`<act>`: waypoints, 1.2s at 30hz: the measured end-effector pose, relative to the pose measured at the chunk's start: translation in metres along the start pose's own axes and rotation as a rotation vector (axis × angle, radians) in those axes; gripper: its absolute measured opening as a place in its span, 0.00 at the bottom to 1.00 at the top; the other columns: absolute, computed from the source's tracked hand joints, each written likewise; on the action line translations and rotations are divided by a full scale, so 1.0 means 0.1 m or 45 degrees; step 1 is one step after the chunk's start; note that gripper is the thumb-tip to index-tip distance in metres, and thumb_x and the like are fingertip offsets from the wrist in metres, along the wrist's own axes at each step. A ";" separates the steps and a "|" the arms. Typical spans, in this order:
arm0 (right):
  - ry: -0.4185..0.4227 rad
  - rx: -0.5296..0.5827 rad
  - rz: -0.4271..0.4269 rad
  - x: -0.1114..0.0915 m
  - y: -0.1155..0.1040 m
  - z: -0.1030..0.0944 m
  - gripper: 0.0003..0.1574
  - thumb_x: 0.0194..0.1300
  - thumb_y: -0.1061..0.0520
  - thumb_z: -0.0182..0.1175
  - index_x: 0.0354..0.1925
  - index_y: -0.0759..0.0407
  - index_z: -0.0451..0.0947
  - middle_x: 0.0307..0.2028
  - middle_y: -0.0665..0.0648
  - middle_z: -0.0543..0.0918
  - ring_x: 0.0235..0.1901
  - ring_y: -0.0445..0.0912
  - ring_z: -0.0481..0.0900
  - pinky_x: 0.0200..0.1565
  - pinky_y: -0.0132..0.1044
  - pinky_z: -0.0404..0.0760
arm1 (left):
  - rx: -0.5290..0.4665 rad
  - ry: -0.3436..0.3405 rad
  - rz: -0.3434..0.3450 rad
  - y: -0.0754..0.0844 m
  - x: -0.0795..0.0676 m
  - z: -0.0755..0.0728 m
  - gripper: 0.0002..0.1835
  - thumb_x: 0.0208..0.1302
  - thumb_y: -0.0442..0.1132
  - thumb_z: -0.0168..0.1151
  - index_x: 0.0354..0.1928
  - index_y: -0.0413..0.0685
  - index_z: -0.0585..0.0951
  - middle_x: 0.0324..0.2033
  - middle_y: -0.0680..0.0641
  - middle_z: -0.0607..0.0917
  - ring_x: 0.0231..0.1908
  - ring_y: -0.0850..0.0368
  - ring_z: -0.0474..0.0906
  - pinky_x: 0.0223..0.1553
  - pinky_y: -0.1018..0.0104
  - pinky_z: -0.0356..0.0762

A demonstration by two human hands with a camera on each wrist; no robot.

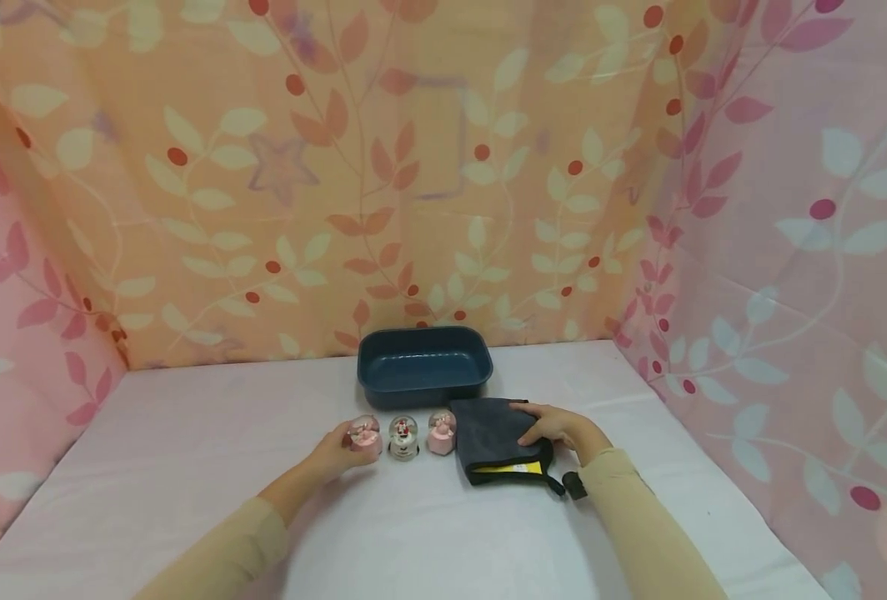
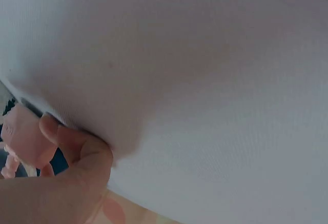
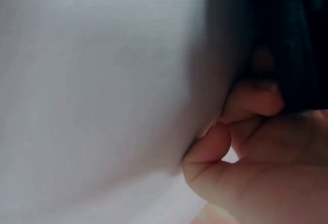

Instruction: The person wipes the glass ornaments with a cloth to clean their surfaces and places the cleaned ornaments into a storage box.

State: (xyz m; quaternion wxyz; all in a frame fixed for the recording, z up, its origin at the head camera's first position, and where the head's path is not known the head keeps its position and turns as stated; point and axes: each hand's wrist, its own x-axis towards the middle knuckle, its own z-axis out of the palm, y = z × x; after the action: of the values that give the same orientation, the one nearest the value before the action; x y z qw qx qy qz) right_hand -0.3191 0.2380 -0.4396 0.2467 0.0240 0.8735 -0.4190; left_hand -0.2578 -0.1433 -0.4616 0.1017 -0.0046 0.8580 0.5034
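Note:
At centre left in the head view my left hand (image 1: pixel 337 450) grips a pink-based snow globe (image 1: pixel 366 435) from its left side. In the left wrist view the thumb lies against the pink base (image 2: pixel 28 137). Right beside it stands a white-based snow globe (image 1: pixel 403 437) with a small red figure inside, then another pink snow globe (image 1: pixel 441 433). My right hand (image 1: pixel 559 427) rests on a folded dark grey cloth (image 1: pixel 488 433), thumb and fingers spread apart. The cloth has black edging, a hanging loop and a yellow label (image 1: pixel 514 468) at its front.
A dark blue rectangular tub (image 1: pixel 424 396) stands upright behind the globes, near the back edge of the white-covered table (image 1: pixel 226 433). Patterned curtains (image 1: pixel 413 167) hang behind and on both sides. A small black object (image 1: pixel 574 485) shows beside the right sleeve.

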 end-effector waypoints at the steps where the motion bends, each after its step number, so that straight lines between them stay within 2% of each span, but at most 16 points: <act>1: 0.002 -0.010 -0.008 0.00 -0.01 0.00 0.51 0.54 0.67 0.67 0.72 0.49 0.60 0.72 0.72 0.49 0.67 0.65 0.54 0.63 0.62 0.58 | 0.007 0.022 -0.009 0.00 0.01 0.01 0.41 0.55 0.37 0.72 0.66 0.29 0.62 0.56 0.27 0.71 0.58 0.34 0.67 0.60 0.42 0.64; 6: 0.038 -0.011 -0.058 0.00 -0.05 0.04 0.49 0.52 0.66 0.64 0.72 0.53 0.61 0.71 0.71 0.52 0.64 0.63 0.57 0.63 0.59 0.59 | 0.035 0.096 -0.033 0.01 0.05 0.05 0.37 0.54 0.36 0.71 0.62 0.27 0.66 0.51 0.27 0.72 0.53 0.36 0.69 0.57 0.43 0.66; 13: 0.166 0.077 -0.170 -0.06 -0.04 0.12 0.42 0.50 0.69 0.62 0.65 0.59 0.68 0.69 0.73 0.57 0.62 0.63 0.61 0.60 0.55 0.66 | 0.017 0.115 -0.089 0.05 0.04 0.07 0.32 0.59 0.35 0.67 0.62 0.29 0.66 0.52 0.26 0.69 0.54 0.35 0.68 0.58 0.44 0.65; 18: 0.169 0.318 -0.188 -0.10 0.00 0.14 0.41 0.53 0.70 0.61 0.66 0.59 0.68 0.68 0.73 0.58 0.59 0.61 0.66 0.54 0.50 0.73 | -0.044 0.142 -0.099 0.06 0.02 0.07 0.32 0.57 0.31 0.68 0.61 0.28 0.67 0.54 0.26 0.70 0.55 0.35 0.67 0.59 0.44 0.63; 25: 0.187 0.668 -0.241 -0.20 -0.02 0.16 0.44 0.55 0.73 0.59 0.69 0.58 0.63 0.68 0.72 0.57 0.57 0.59 0.70 0.52 0.46 0.76 | -0.258 0.170 -0.148 0.06 -0.03 0.07 0.30 0.58 0.29 0.67 0.61 0.28 0.67 0.55 0.30 0.73 0.53 0.39 0.69 0.54 0.49 0.68; 29: 0.171 0.762 -0.273 -0.30 -0.03 0.15 0.45 0.57 0.71 0.58 0.71 0.57 0.58 0.69 0.70 0.56 0.55 0.56 0.71 0.50 0.41 0.78 | -0.304 0.191 -0.181 0.10 -0.09 0.05 0.29 0.62 0.31 0.64 0.63 0.30 0.66 0.56 0.30 0.72 0.51 0.40 0.70 0.46 0.54 0.72; 32: 0.151 0.810 -0.310 -0.40 -0.04 0.14 0.46 0.60 0.70 0.56 0.73 0.55 0.54 0.72 0.69 0.51 0.59 0.56 0.69 0.50 0.38 0.77 | -0.324 0.196 -0.214 0.14 -0.17 0.03 0.28 0.64 0.33 0.62 0.63 0.32 0.66 0.56 0.31 0.72 0.48 0.42 0.71 0.39 0.58 0.73; 34: 0.155 0.845 -0.339 -0.47 -0.04 0.12 0.46 0.62 0.70 0.55 0.74 0.55 0.52 0.73 0.68 0.49 0.61 0.56 0.67 0.50 0.36 0.77 | -0.325 0.195 -0.215 0.18 -0.21 0.03 0.28 0.65 0.35 0.62 0.64 0.33 0.66 0.56 0.32 0.73 0.47 0.42 0.72 0.37 0.58 0.75; 36: 0.153 0.887 -0.369 -0.54 -0.04 0.10 0.46 0.63 0.69 0.54 0.75 0.55 0.49 0.74 0.67 0.46 0.61 0.55 0.66 0.50 0.34 0.77 | -0.333 0.193 -0.209 0.21 -0.25 0.03 0.29 0.65 0.36 0.62 0.65 0.34 0.65 0.57 0.32 0.73 0.49 0.41 0.73 0.40 0.55 0.76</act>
State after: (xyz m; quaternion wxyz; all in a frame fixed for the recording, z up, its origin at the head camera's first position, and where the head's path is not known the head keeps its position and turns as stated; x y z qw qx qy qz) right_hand -0.2690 0.2368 -0.4180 0.1105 0.0072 0.6861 -0.7191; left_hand -0.2348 -0.1327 -0.4400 0.0761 -0.1258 0.7872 0.5990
